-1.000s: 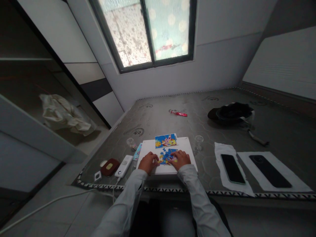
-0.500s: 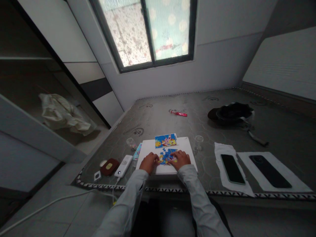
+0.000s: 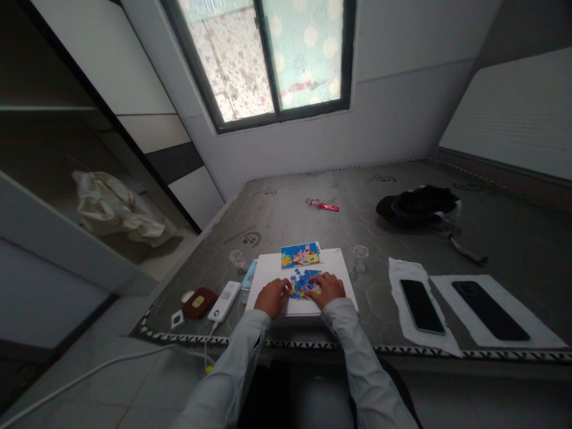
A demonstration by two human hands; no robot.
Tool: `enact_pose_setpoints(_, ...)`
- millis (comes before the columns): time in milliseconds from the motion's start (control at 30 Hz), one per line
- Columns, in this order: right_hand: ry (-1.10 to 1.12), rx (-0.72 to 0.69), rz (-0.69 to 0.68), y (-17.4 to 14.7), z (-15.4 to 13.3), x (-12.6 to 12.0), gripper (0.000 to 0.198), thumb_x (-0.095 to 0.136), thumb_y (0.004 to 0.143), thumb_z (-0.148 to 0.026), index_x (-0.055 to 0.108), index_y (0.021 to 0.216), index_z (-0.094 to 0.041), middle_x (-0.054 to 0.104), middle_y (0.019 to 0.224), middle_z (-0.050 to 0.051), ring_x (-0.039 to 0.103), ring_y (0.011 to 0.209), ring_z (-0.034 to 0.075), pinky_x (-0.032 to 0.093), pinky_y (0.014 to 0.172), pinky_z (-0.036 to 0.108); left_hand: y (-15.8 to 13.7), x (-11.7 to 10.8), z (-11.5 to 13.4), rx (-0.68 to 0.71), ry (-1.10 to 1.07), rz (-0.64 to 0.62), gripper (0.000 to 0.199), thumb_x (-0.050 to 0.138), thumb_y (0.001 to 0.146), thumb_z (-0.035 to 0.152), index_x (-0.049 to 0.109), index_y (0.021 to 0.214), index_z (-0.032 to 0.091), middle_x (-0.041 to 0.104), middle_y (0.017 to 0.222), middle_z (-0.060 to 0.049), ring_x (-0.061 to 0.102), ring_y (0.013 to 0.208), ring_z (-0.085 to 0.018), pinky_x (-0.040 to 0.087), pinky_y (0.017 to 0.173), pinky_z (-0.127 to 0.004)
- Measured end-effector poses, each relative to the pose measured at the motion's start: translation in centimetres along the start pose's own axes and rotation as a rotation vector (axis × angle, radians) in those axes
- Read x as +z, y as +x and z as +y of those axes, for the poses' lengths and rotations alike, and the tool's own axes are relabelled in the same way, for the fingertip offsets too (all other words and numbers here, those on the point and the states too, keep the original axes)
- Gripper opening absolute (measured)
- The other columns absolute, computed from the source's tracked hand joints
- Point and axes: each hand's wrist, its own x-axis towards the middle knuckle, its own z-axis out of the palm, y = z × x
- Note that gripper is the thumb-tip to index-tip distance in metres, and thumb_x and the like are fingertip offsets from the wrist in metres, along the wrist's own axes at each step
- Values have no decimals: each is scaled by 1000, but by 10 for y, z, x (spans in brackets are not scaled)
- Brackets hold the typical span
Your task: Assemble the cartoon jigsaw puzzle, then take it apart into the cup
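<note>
A partly joined jigsaw puzzle [image 3: 300,281], blue with yellow and pink cartoon figures, lies on a flat white box [image 3: 268,266]. At its left edge my left hand [image 3: 273,296] is closed, thumb and fingertips pinched at a small puzzle piece mostly hidden by them. My right hand [image 3: 329,288] rests over the right side of the puzzle, thumb and forefinger apart with printed pieces showing between them. Its fingertips touch the puzzle. Just beyond, a picture card [image 3: 300,255] with similar cartoon figures lies on the box.
Clear plastic cups [image 3: 360,257] [image 3: 238,261] stand on either side. To the left are a white power bank [image 3: 224,301] with a cable and a brown case [image 3: 199,302]. Two phones [image 3: 422,305] [image 3: 489,310] lie on white sheets at right. Farther back are a red item [image 3: 324,205] and a dark cap [image 3: 417,205].
My left hand has shifted slightly right, its fingertips closer in over the puzzle's left edge. My right hand stays almost where it was.
</note>
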Motion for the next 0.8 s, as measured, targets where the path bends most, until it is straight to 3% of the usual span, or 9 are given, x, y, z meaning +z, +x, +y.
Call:
enact_pose_setpoints(300, 0, 4, -9, -1, -1, -2, 38, 82, 67, -44, 72, 103, -33, 65, 104, 1, 56, 102, 21, 32, 83, 33, -3, -4, 11, -77, 38, 101, 27, 56, 95, 33, 62, 119, 21, 63, 118, -7, 64, 99, -20, 54, 85, -39)
enact_pose_setpoints(400, 0, 5, -16, -1, -2, -3, 37, 82, 68, -43, 72, 102, -34, 65, 103, 1, 55, 102, 21, 31, 82, 33, -3, -1, 17, -37, 33, 123, 30, 55, 95, 33, 60, 125, 31, 59, 126, -5, 65, 103, -21, 53, 84, -33)
enact_pose_setpoints(500, -1, 3, -24, 0, -3, -4, 34, 82, 69, -42, 73, 101, -35, 66, 101, 0, 55, 101, 21, 31, 80, 33, 0, 4, 22, 54, 15, 86, 47, 65, 87, 42, 54, 133, 38, 56, 134, -1, 66, 103, -21, 53, 84, -31)
enact_pose_setpoints(600, -2, -5, -33, 0, -2, -5, 32, 81, 70, -42, 73, 100, -35, 66, 102, 0, 56, 100, 20, 31, 80, 33, 3, 9, 22, 114, -5, 49, 56, 73, 80, 47, 57, 132, 35, 57, 134, -1, 67, 102, -21, 53, 86, -31)
enact_pose_setpoints(800, 3, -30, -29, 0, 2, -4, 22, 69, 84, -43, 73, 103, -33, 67, 106, 2, 56, 103, 20, 33, 83, 33, 4, 14, 17, 169, -6, 54, 42, 66, 87, 43, 61, 127, 29, 59, 127, -5, 65, 103, -20, 52, 92, -31)
